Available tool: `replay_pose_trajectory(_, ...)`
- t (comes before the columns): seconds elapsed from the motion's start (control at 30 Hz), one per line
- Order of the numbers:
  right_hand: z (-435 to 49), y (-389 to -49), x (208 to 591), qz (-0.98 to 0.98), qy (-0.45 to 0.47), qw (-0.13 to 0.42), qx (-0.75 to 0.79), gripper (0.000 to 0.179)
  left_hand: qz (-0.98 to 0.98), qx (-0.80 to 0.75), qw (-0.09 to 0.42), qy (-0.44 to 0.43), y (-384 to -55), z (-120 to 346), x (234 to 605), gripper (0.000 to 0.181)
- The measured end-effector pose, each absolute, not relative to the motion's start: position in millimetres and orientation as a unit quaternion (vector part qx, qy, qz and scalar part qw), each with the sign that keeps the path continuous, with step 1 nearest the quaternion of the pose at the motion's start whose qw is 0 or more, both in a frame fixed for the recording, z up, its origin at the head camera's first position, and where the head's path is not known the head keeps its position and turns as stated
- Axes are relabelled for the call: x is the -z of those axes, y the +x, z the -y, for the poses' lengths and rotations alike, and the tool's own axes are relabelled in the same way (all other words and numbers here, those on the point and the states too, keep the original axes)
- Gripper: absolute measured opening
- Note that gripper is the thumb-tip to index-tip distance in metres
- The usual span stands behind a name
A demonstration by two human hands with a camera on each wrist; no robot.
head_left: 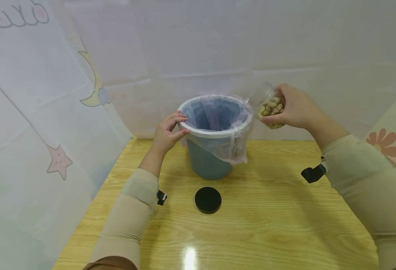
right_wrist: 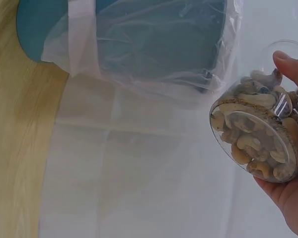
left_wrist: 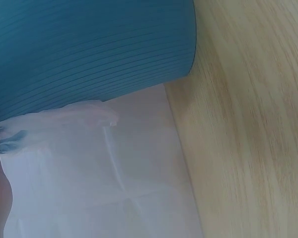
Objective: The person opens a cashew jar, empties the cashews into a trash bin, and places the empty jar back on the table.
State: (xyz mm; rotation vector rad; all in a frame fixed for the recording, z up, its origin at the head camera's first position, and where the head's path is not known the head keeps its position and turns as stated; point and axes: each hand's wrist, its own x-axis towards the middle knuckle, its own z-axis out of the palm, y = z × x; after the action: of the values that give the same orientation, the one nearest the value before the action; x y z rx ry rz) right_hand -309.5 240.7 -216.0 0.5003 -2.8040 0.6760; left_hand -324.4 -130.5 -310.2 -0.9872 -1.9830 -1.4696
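Observation:
My left hand [head_left: 168,131] grips the white rim of a blue trash can [head_left: 208,159], its fingers over the edge. A thin translucent pink bag lines the can and hangs over the rim. To the right of the can, my right hand [head_left: 295,107] holds a clear jar [right_wrist: 258,126] in the air. The jar is tilted, its open end up and toward the can in the head view. Pale brown, curved pieces like cashews [head_left: 272,107] lie in its lower part. A round black lid [head_left: 208,200] lies on the table in front of the can.
The wooden table [head_left: 268,221] runs back to a wall covering [head_left: 191,48] of pale sheets close behind the can. Another printed sheet with a star and moon stands along the left side. A red flower print shows at the right.

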Motion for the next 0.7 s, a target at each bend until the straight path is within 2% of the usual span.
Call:
replay_pose_trajectory(0.4, -229.3, -324.2, 195.7, 0.965, 0.189, 0.070, -0.166, 0.111, 0.718, 0.544, 0.238, -0.362, -327.0, 130.5, 311.5, 0.038)
replay_pose_trajectory(0.7, -225.8, -332.1, 180.0, 0.969, 0.212, 0.068, -0.106, 0.108, 0.724, 0.543, 0.233, -0.355, -327.5, 128.9, 311.1, 0.036)
